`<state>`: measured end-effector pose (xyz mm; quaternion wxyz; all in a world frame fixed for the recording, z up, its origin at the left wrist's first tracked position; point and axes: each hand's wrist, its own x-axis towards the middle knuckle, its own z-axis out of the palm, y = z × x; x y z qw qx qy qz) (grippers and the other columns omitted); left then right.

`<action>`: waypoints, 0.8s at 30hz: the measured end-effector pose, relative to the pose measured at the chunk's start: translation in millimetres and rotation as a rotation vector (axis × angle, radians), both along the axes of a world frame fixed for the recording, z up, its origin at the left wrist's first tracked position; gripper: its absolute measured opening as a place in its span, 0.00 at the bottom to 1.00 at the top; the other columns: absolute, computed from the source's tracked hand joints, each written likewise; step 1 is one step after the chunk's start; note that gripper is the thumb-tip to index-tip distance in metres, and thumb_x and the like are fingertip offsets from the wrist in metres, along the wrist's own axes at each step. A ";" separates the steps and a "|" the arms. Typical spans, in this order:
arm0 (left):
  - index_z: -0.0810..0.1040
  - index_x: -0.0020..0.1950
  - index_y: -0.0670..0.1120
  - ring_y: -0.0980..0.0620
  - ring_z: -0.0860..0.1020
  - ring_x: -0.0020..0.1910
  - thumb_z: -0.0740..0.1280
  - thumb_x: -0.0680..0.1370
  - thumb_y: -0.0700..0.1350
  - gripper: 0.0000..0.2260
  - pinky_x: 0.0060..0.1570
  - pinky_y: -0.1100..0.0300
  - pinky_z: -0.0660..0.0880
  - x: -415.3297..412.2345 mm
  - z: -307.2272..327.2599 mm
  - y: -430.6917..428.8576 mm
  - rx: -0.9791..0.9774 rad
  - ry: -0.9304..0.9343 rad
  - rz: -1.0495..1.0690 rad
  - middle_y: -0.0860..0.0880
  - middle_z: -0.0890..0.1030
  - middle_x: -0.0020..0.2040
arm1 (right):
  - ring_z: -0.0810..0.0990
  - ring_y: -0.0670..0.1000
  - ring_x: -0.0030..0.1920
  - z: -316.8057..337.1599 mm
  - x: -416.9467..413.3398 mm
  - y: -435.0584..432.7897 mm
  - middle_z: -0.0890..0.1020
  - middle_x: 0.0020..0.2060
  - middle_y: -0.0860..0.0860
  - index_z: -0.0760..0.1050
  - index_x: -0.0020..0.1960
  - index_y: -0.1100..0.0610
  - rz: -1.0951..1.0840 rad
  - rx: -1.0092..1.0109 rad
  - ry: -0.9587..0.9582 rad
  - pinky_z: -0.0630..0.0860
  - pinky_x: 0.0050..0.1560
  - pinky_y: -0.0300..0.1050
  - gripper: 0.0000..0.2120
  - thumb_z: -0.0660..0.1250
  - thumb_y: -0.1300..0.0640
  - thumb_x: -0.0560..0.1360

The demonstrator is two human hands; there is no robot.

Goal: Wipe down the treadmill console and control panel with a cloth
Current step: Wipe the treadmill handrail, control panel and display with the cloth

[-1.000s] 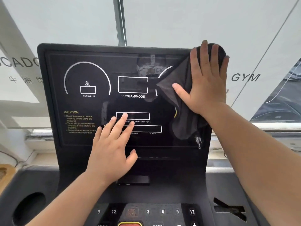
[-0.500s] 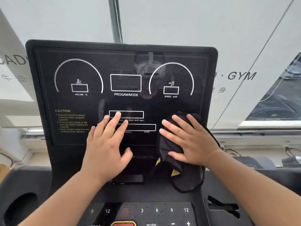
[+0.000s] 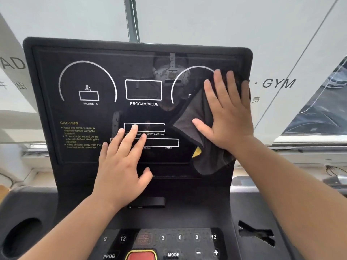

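- One console (image 3: 47,81) stands upright, black and glossy; everything below is placed from it.
- Two hands are on it and there is one cloth.
- The cloth (image 3: 195,117), dark grey with a yellow patch at its lower edge, lies against the console's right side. It covers part of the right arc and hangs past the screen's bottom edge.
- The right hand (image 3: 228,117) presses flat on the cloth. Its fingers are straight and slightly spread, and the thumb is stretched out to the left.
- The left hand (image 3: 122,166) rests flat on the console's lower middle. Its fingers are straight and close together, the thumb is apart, and the fingertips lie over the two long boxes.
- Two white arcs are printed on the console, and the left one is fully in view.
- Writing on the console reads "INCLINE %", "PROGAM/MODE", "CAUTION", "HEART RATE (bpm)" and "STEPS".
- One control panel (image 3: 187,246) sits below the console, marked 9, 12, 3, 6, 9, 12, "PROG", "MODE", − and +.
- One red button (image 3: 140,255) is at the panel's bottom edge.
- One round cup holder (image 3: 20,237) sits below and left of the console; its inside is dark.
- The letters "GYM" (image 3: 278,83) show on the wall right of the console.
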<state>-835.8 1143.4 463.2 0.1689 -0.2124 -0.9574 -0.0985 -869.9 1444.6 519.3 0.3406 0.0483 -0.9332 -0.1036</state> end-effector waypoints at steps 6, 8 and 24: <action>0.69 0.76 0.46 0.38 0.59 0.78 0.62 0.70 0.59 0.35 0.70 0.31 0.64 1.7 -3.3 6.8 0.030 0.011 0.017 0.46 0.63 0.80 | 0.48 0.60 0.82 -108.9 67.3 -0.6 0.55 0.82 0.54 0.55 0.82 0.54 0.084 0.113 -0.114 0.41 0.80 0.63 0.39 0.57 0.34 0.78; 0.69 0.76 0.45 0.38 0.59 0.79 0.62 0.70 0.59 0.35 0.70 0.31 0.64 1.6 -3.5 7.1 0.037 0.013 0.017 0.46 0.63 0.80 | 0.47 0.59 0.83 -119.6 75.4 5.7 0.53 0.83 0.52 0.55 0.82 0.53 0.106 0.161 -0.143 0.41 0.81 0.63 0.38 0.56 0.34 0.79; 0.69 0.76 0.47 0.39 0.60 0.78 0.61 0.71 0.59 0.35 0.69 0.32 0.67 -0.1 0.6 1.5 0.030 -0.007 -0.003 0.46 0.63 0.80 | 0.49 0.64 0.82 25.9 -13.4 12.0 0.51 0.83 0.59 0.52 0.84 0.57 0.015 -0.006 0.034 0.43 0.80 0.68 0.44 0.58 0.32 0.78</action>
